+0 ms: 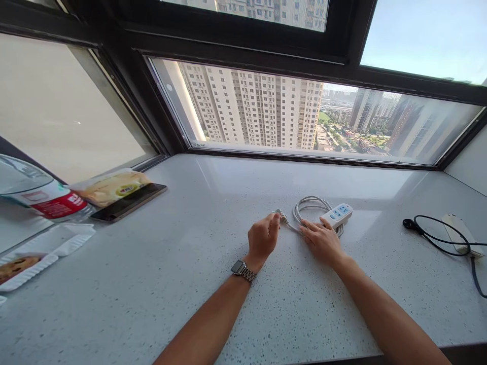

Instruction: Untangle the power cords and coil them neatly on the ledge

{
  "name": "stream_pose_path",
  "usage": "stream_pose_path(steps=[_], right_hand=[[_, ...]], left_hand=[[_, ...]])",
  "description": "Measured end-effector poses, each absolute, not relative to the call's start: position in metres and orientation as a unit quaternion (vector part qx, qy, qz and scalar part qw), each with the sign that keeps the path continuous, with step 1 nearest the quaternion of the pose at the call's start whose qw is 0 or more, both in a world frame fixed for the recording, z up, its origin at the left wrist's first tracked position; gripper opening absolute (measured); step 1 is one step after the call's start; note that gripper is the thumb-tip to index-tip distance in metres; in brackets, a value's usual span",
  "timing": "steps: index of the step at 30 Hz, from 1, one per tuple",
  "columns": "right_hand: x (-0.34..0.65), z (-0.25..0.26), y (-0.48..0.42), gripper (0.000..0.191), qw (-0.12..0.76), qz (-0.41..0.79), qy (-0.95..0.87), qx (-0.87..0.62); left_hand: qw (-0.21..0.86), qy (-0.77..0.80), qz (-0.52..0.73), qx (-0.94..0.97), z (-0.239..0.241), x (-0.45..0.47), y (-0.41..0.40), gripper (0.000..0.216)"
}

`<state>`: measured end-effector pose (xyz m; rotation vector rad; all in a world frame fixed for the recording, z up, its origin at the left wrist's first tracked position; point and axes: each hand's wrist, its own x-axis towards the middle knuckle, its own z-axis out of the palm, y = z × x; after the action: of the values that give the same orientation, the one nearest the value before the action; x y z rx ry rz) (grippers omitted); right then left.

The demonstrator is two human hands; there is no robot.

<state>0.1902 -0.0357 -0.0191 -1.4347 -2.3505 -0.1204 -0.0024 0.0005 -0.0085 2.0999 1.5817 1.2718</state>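
Observation:
A white power strip (338, 213) with a coiled white cable (311, 205) lies on the pale speckled windowsill counter (228, 192). My left hand (263, 236), a metal watch on its wrist, is closed in a pinch on the cable's plug (281, 216). My right hand (322, 240) rests with fingers pressed on the near end of the power strip and the cable coil beside it.
At the left lie a dark phone (128, 202), a snack packet (110, 186), a water bottle (36, 195) and a white tray with a cookie (23, 267). A black cable (437, 235) and a white adapter (458, 234) sit at the right. Large windows stand behind.

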Motion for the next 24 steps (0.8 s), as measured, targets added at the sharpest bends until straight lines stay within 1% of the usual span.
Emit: stream_pose_path(steps=[4,6,10,13,15,16,17,18,20,22,24], right_hand=[[0.234,-0.027,-0.021,0.036,0.211,-0.063,-0.821,-0.528],[0.268,-0.026,-0.011,0.035,0.199,-0.065,-0.804,-0.557],[0.351,-0.008,0.013,0.033,0.154,-0.043,-0.726,-0.668],[0.381,0.006,0.017,0.031,0.163,-0.058,-0.662,-0.729],[0.367,0.009,0.01,0.03,0.209,-0.063,-0.648,-0.729],[0.351,0.009,0.003,0.03,0.258,-0.047,-0.644,-0.718],[0.33,0.008,-0.005,0.034,0.312,-0.002,-0.639,-0.703],[0.305,0.007,-0.013,0.042,0.345,0.06,-0.64,-0.683],[0.255,0.004,-0.028,0.052,0.403,0.169,-0.636,-0.636],[0.211,0.001,-0.037,0.056,0.441,0.242,-0.621,-0.601],[0.18,-0.002,-0.039,0.055,0.466,0.283,-0.611,-0.574]], left_hand=[[0.112,0.546,0.419,0.717,-0.01,-0.002,0.0,0.054],[0.11,0.545,0.413,0.721,-0.011,-0.001,0.0,0.055],[0.093,0.534,0.412,0.732,-0.013,0.0,0.0,0.058],[0.078,0.53,0.401,0.743,-0.014,0.001,0.0,0.057],[0.072,0.52,0.388,0.758,-0.014,0.005,0.0,0.052],[0.074,0.509,0.379,0.77,-0.014,0.007,0.0,0.049],[0.081,0.491,0.369,0.785,-0.014,0.009,-0.001,0.047],[0.092,0.469,0.358,0.802,-0.014,0.011,-0.001,0.046],[0.113,0.422,0.337,0.834,-0.015,0.014,-0.003,0.045],[0.131,0.382,0.32,0.857,-0.017,0.015,-0.004,0.045],[0.136,0.36,0.306,0.871,-0.019,0.015,-0.005,0.05]])
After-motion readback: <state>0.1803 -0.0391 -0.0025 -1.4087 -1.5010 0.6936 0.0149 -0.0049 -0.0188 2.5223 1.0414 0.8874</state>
